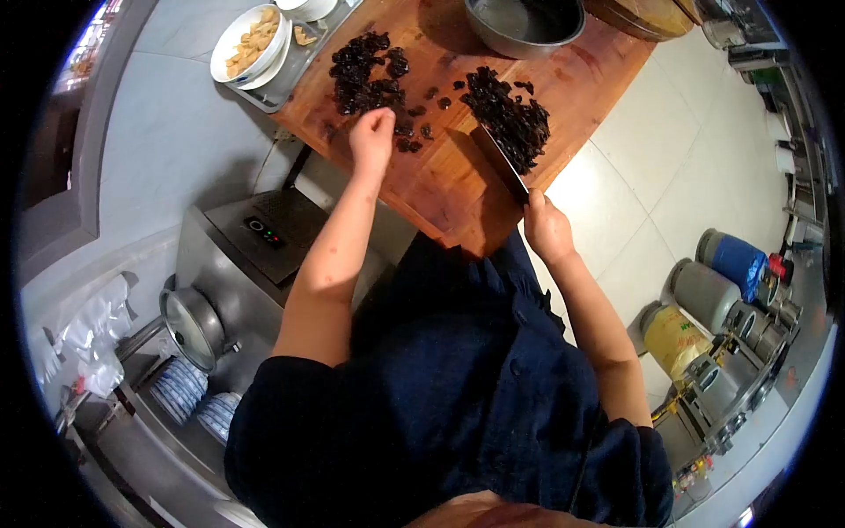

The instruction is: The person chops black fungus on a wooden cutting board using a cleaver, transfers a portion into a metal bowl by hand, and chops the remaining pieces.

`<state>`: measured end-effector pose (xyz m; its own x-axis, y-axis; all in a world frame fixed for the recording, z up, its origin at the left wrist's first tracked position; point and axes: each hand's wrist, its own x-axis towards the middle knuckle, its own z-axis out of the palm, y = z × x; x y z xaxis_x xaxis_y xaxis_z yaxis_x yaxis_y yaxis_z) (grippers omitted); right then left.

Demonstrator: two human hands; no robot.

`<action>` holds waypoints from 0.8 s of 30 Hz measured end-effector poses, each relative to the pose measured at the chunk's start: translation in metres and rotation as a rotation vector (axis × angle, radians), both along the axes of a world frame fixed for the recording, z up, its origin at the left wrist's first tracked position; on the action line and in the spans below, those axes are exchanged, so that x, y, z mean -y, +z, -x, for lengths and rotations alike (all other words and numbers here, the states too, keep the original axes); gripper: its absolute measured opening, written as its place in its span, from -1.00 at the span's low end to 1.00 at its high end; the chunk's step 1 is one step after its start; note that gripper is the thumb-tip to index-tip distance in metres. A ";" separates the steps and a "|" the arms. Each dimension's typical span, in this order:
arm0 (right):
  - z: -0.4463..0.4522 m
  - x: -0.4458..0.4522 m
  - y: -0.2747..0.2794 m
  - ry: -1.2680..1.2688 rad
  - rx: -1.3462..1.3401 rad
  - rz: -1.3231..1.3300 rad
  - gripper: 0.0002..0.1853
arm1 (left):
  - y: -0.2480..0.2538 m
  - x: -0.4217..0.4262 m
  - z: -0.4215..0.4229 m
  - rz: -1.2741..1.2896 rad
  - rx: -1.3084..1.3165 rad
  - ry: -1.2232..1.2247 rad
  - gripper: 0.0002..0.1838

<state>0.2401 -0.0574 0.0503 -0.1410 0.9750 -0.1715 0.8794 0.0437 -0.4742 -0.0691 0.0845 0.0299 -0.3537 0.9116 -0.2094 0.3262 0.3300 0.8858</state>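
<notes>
My right hand [547, 227] grips the handle of a kitchen knife [502, 165], its wide dark blade standing on edge against a heap of cut black fungus [509, 119]. My left hand [373, 138] is closed, fingertips drawn together, at the lower edge of a looser pile of black fungus [361, 75]. Whatever may be between those fingertips is hidden. Both piles lie on a reddish wooden cutting board [449, 189], with a few loose pieces scattered between them.
A metal bowl [528, 44] stands at the board's far side. To the left, a metal tray [308, 57] carries a white bowl [236, 75] of tan chunks. A lidded pot [192, 327] sits lower left. Several gas cylinders [704, 290] stand on the tiled floor at right.
</notes>
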 end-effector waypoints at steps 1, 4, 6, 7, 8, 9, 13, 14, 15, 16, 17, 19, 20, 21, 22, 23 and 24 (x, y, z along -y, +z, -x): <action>-0.001 0.001 -0.001 -0.003 -0.007 -0.006 -0.88 | 0.001 0.013 -0.014 0.025 -0.058 -0.037 -0.74; 0.000 0.000 0.002 -0.007 -0.022 -0.027 -0.91 | 0.006 0.050 -0.055 -0.184 -0.261 -0.286 -0.83; 0.000 0.000 0.003 -0.010 0.019 0.026 -0.89 | -0.007 0.065 -0.067 -0.438 -0.405 -0.508 -0.87; 0.001 -0.001 0.006 -0.005 0.032 0.051 -0.87 | -0.014 0.072 -0.070 -0.467 -0.464 -0.595 -0.88; 0.002 -0.003 0.009 0.003 0.043 0.075 -0.84 | -0.025 0.080 -0.068 -0.451 -0.410 -0.675 -0.86; 0.003 -0.004 0.011 -0.004 0.044 0.084 -0.84 | -0.025 0.085 -0.066 -0.474 -0.436 -0.721 -0.86; 0.005 0.003 0.013 0.018 0.011 0.093 -0.83 | -0.027 0.088 -0.059 -0.583 -0.480 -0.783 -0.92; 0.006 0.006 0.020 0.035 0.013 0.090 -0.83 | -0.026 0.086 -0.058 -0.588 -0.502 -0.789 -0.92; 0.008 0.008 0.028 0.049 0.016 0.087 -0.82 | -0.026 0.085 -0.058 -0.593 -0.522 -0.798 -0.91; 0.009 0.010 0.034 0.086 0.037 0.080 -0.81 | -0.026 0.085 -0.058 -0.598 -0.539 -0.807 -0.91; 0.009 0.013 0.040 0.123 0.058 0.074 -0.80 | -0.027 0.086 -0.057 -0.560 -0.583 -0.835 -0.91; 0.012 0.014 0.050 0.203 0.145 0.117 -0.77 | -0.028 0.088 -0.053 -0.483 -0.670 -0.889 -0.91; 0.015 0.014 0.048 0.205 0.163 0.140 -0.77 | -0.028 0.088 -0.052 -0.494 -0.660 -0.889 -0.91; 0.019 0.015 0.042 0.207 0.181 0.163 -0.77 | -0.029 0.088 -0.052 -0.505 -0.649 -0.890 -0.91; 0.022 0.015 0.036 0.208 0.200 0.186 -0.77 | -0.029 0.088 -0.051 -0.517 -0.638 -0.891 -0.91; 0.023 0.015 0.028 0.190 0.165 0.173 -0.78 | -0.029 0.088 -0.052 -0.541 -0.616 -0.874 -0.91; 0.023 0.015 0.021 0.170 0.142 0.168 -0.79 | -0.029 0.088 -0.053 -0.565 -0.594 -0.856 -0.91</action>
